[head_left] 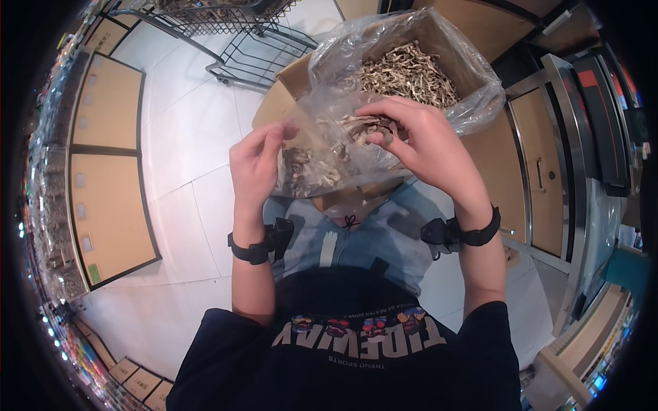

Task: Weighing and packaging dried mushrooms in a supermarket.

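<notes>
My left hand [252,161] pinches the rim of a clear plastic bag [317,130], whose lower part holds some dried brown strips [301,166] like dried mushrooms. At the bag's other side, my right hand [426,137] grips a small bunch of dried mushroom strips [373,127] between thumb and fingers. Just beyond my hands stands a cardboard box [293,81] with a clear plastic liner [476,58]. Inside it lies a heap of the same pale and brown dried strips [415,72]. Part of the box is hidden behind the bag and my right hand.
A dark wire cart [264,55] stands beyond the box to the left. Wooden cabinets [106,198] line the left side, with packaged goods above. On the right are a metal-framed wooden door [541,171] and a black and red case [603,123]. Pale floor tiles [181,144] lie between.
</notes>
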Action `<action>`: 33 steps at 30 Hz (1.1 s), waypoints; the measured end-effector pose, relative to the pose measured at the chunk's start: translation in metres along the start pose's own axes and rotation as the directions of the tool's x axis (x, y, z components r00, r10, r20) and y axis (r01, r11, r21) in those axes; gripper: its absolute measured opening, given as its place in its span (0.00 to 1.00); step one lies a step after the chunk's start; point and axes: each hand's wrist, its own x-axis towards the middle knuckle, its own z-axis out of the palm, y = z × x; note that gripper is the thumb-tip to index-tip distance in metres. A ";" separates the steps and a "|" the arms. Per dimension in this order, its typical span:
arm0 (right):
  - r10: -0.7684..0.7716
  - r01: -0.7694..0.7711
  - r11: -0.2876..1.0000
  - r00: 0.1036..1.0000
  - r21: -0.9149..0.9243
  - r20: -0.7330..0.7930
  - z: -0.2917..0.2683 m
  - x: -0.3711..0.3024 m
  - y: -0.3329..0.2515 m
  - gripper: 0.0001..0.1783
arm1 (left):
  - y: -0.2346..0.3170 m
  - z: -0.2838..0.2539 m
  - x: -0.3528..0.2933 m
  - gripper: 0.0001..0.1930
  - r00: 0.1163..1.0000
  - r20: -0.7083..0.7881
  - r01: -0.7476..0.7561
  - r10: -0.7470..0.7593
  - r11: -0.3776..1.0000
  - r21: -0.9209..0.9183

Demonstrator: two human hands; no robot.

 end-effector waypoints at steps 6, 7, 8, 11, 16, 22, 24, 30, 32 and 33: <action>0.143 -0.141 0.986 0.990 0.093 -0.013 0.003 0.001 -0.008 0.14 | -0.002 -0.001 -0.003 0.14 1.000 0.007 0.012 -0.012 1.000 -0.026; 0.184 -0.184 0.979 0.983 0.088 0.010 0.003 0.001 -0.009 0.14 | -0.001 -0.001 -0.004 0.14 1.000 0.003 0.019 -0.019 0.999 -0.034; 0.221 -0.222 0.972 0.975 0.081 0.030 0.002 0.003 -0.010 0.14 | -0.001 -0.001 -0.004 0.14 1.000 -0.002 0.022 -0.022 0.999 -0.042; 0.207 -0.206 0.978 0.978 0.040 -0.014 0.002 0.003 -0.012 0.16 | -0.003 -0.001 -0.004 0.14 1.000 0.003 0.014 -0.014 0.999 -0.046; 0.207 -0.207 0.977 0.978 0.050 0.016 0.012 0.006 -0.008 0.16 | 0.000 0.000 0.000 0.14 1.000 -0.003 0.011 -0.011 0.999 -0.040; 0.128 -0.139 0.970 0.990 0.200 0.065 0.014 0.007 -0.010 0.18 | -0.004 -0.004 0.001 0.14 0.998 -0.042 0.045 -0.048 0.995 -0.085; 0.115 -0.124 0.970 0.992 0.209 0.055 0.008 0.004 -0.015 0.17 | -0.008 -0.012 -0.003 0.14 0.997 -0.055 0.048 -0.053 0.994 -0.098; 0.310 -0.063 0.808 0.892 0.586 -0.330 -0.012 -0.013 0.043 0.13 | -0.030 -0.057 -0.024 0.18 0.943 -0.326 -0.105 0.064 0.988 -0.109; 0.448 -0.306 0.863 0.831 0.402 -0.329 -0.004 -0.019 0.107 0.14 | -0.015 -0.069 -0.032 0.19 0.915 -0.400 -0.136 0.048 0.972 -0.194; 0.484 -0.430 0.872 0.828 0.235 -0.282 0.003 -0.022 0.129 0.16 | -0.010 -0.067 -0.033 0.19 0.891 -0.425 -0.241 0.158 0.959 -0.148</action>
